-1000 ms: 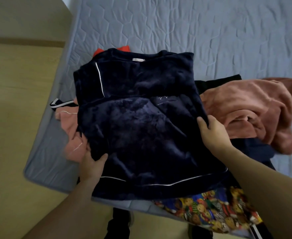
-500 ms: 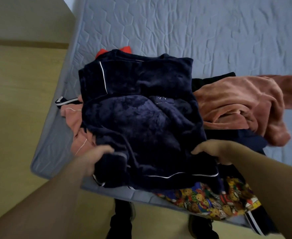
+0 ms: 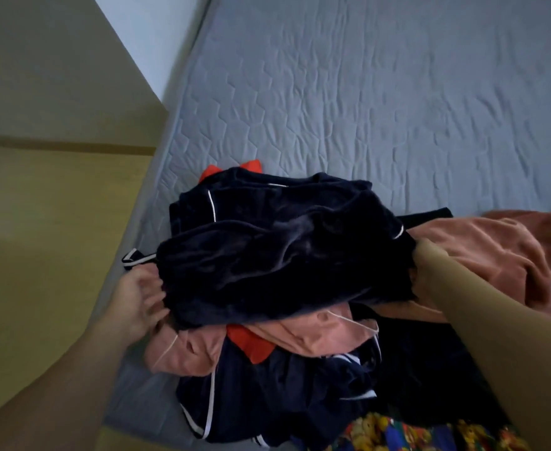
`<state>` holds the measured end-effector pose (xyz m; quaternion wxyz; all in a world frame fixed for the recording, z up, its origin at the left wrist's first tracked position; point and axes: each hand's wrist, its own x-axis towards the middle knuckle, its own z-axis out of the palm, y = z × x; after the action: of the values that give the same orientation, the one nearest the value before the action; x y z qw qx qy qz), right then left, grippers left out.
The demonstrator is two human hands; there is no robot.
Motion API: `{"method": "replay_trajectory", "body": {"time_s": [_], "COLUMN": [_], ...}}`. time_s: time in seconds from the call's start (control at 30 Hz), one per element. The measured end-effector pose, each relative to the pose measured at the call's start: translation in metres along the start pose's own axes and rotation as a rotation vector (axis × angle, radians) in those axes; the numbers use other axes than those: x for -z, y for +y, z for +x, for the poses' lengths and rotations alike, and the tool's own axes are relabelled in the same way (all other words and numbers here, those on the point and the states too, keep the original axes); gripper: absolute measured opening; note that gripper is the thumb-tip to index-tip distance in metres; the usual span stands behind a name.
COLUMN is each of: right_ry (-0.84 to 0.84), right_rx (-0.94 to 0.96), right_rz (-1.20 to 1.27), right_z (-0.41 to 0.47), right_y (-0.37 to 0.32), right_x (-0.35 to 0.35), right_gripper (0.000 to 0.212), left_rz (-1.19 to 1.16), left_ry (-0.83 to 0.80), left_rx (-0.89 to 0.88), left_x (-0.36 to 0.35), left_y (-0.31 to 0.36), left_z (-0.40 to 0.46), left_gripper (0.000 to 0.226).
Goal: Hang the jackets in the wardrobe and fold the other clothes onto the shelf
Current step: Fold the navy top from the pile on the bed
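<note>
Bare mattress (image 3: 365,109) beyond clothes pile (image 3: 283,336)

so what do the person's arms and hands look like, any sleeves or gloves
Both forearms are bare as far as the view shows: no sleeves, gloves, watch or bands. The left hand is bare with no rings visible. The right hand is mostly hidden behind cloth, so rings there cannot be judged.

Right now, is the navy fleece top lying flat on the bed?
No, the navy fleece top is bunched up between the left hand and the right forearm.
</note>
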<state>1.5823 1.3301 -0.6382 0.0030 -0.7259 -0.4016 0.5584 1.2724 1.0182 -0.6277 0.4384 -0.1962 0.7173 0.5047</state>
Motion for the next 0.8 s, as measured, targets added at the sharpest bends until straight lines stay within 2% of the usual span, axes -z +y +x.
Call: {"method": "replay_trajectory", "body": {"time_s": [0.03, 0.07, 0.1, 0.13, 0.2, 0.23, 0.27, 0.3, 0.33, 0.4, 0.47, 0.53, 0.6, 0.67, 0.8], "right_ry": [0.168, 0.313, 0.448, 0.488, 0.264, 0.133, 0.052, 0.039, 0.027, -0.033, -0.078, -0.084, -0.082, 0.035, 0.316], "right_rx": [0.025, 0.054, 0.104, 0.191, 0.300, 0.284, 0.242, 0.185, 0.122, 0.034, 0.129, 0.298, 0.421, 0.496, 0.492], "right_rz": [-0.375, -0.594, -0.661, -0.603, -0.595, -0.502, -0.384, -0.294, -0.248, -0.229, -0.236, -0.056, 0.165, 0.237, 0.212], "right_z": [0.010, 0.016, 0.022, 0.033, 0.047, 0.056, 0.064, 0.072, 0.080, 0.090, 0.093, 0.093, 0.091, 0.096, 0.135], "right_y": [-0.003, -0.004, -0.002, 0.000, -0.003, -0.010, -0.018, -0.027, -0.036, -0.050, -0.057, -0.070, -0.086, -0.105, -0.124], "right_x": [-0.006, -0.011, -0.017, -0.024, -0.037, -0.042, -0.047, -0.048, -0.047, -0.047, -0.050, -0.049, -0.047, -0.049, -0.071], "right_gripper": [0.059, 0.068, 0.074, 0.079, 0.093, 0.102, 0.109, 0.111, 0.105, 0.073, 0.049, 0.041, 0.032, 0.022, 0.040], "left_rz": [0.135, 0.212, 0.252, 0.315, 0.435, 0.469, 0.496, 0.514, 0.533, 0.577, 0.595, 0.527, 0.464, 0.446, 0.452], "left_ry": [-0.029, -0.062, -0.077, -0.046, 0.112, 0.190, 0.239, 0.261, 0.271, 0.304, 0.390, 0.499, 0.561, 0.596, 0.582], "left_rx": [-0.028, -0.049, -0.083, -0.137, -0.242, -0.259, -0.273, -0.300, -0.347, -0.520, -0.735, -0.884, -0.856, -0.798, -0.762], "left_x": [0.000, -0.003, -0.008, -0.012, -0.019, -0.021, -0.024, -0.025, -0.028, -0.034, -0.037, -0.041, -0.040, -0.042, -0.067], "left_y": [0.001, 0.000, -0.003, -0.005, -0.002, 0.001, 0.004, 0.004, 0.003, 0.007, 0.021, 0.050, 0.083, 0.109, 0.131], "left_z": [0.009, 0.021, 0.033, 0.046, 0.072, 0.082, 0.090, 0.095, 0.098, 0.092, 0.080, 0.074, 0.083, 0.101, 0.147], "left_gripper": [0.022, 0.036, 0.051, 0.066, 0.085, 0.085, 0.076, 0.063, 0.051, 0.040, 0.038, 0.037, 0.040, 0.042, 0.045]}}
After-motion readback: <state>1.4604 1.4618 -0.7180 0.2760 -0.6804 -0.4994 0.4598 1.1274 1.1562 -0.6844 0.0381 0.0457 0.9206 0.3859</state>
